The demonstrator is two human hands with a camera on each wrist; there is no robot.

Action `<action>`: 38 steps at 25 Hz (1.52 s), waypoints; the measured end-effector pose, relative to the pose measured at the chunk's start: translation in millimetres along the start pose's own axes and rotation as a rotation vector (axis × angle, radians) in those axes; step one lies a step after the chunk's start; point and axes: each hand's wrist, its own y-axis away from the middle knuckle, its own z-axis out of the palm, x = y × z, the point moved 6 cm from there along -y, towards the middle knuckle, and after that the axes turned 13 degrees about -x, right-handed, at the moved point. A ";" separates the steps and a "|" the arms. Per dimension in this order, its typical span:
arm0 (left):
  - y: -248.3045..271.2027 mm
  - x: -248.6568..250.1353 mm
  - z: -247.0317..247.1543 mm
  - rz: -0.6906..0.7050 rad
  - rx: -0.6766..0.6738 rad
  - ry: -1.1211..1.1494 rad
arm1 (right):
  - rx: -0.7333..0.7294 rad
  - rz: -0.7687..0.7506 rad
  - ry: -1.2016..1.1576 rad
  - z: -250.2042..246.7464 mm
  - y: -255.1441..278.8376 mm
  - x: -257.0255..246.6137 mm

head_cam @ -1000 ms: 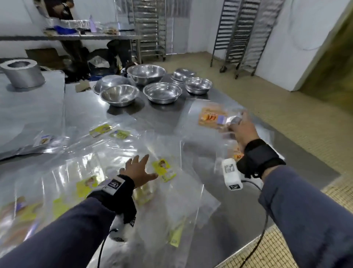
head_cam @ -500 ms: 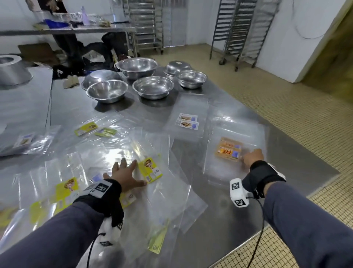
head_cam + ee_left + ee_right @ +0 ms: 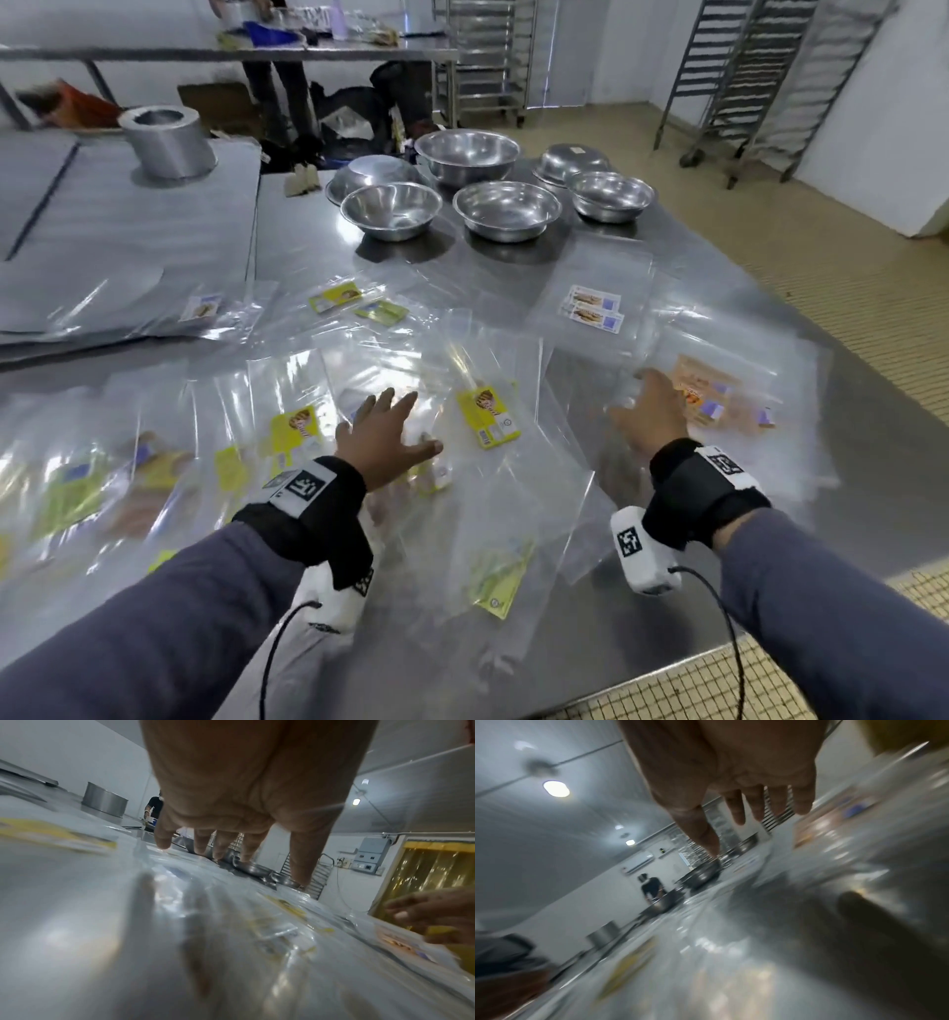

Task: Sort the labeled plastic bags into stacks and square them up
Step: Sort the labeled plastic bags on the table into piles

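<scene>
Plastic bags (image 3: 477, 462) sprawl across the near steel table (image 3: 847, 514): light, limp, slippery, best pinched at edges. Left hand (image 3: 382, 442) rests spread on them; right hand (image 3: 649, 416) hovers, fingers straight.

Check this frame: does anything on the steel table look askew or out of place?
Yes. The yellow-label bags near the left hand lie fanned and overlapping at mixed angles, unstacked. Two upturned bowls sit among upright ones.

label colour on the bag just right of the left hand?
Yellow label, clearest in the head view.
</scene>
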 end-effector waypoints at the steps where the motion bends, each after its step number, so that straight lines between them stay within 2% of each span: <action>1: 8.8 -8.7 -1.5 0.022 0.031 0.035 | -0.077 -0.064 -0.027 17.7 9.9 -19.3; 5: 51.0 -54.5 -8.9 0.046 0.075 0.227 | -0.380 -0.308 0.026 95.1 56.6 -93.4; 7: 65.9 -74.8 -7.2 -0.001 0.023 0.265 | -0.492 -0.361 0.158 124.3 73.3 -115.1; 9: 72.8 -88.3 -2.5 -0.047 -0.035 0.196 | -0.554 -0.365 0.371 143.5 83.6 -124.9; 12: 80.1 -105.1 0.3 -0.106 -0.054 0.044 | -0.545 -0.349 0.490 158.5 89.6 -129.8; 17: 101.3 -147.1 -18.0 -0.233 0.114 -0.025 | -0.468 -0.294 0.457 159.5 89.5 -136.0; 19: 110.8 -169.7 -26.1 -0.307 0.155 0.018 | -0.391 -0.348 0.423 157.1 94.6 -153.6; 21: 122.0 -191.4 -32.9 -0.335 0.171 0.104 | -0.437 -0.411 0.295 168.3 100.9 -177.9; 24: 142.8 -217.6 -38.4 -0.323 0.180 0.267 | -0.600 -0.343 0.162 200.8 102.1 -205.6; 28: 166.4 -248.3 -35.6 -0.396 0.151 0.258 | -0.598 -0.268 0.277 238.3 93.2 -223.1; 31: 177.2 -266.5 -31.3 -0.483 0.158 0.189 | -0.569 -0.227 0.336 245.6 89.2 -226.9; 34: 180.3 -252.6 -19.4 -0.363 0.141 0.318 | -0.535 -0.182 0.351 241.2 82.9 -225.4; 36: 178.6 -235.0 -5.9 -0.283 0.048 0.284 | -0.536 -0.160 0.354 241.7 80.2 -224.3; 38: 172.8 -231.9 0.8 -0.302 -0.001 0.214 | -0.528 -0.146 0.348 244.0 78.9 -223.1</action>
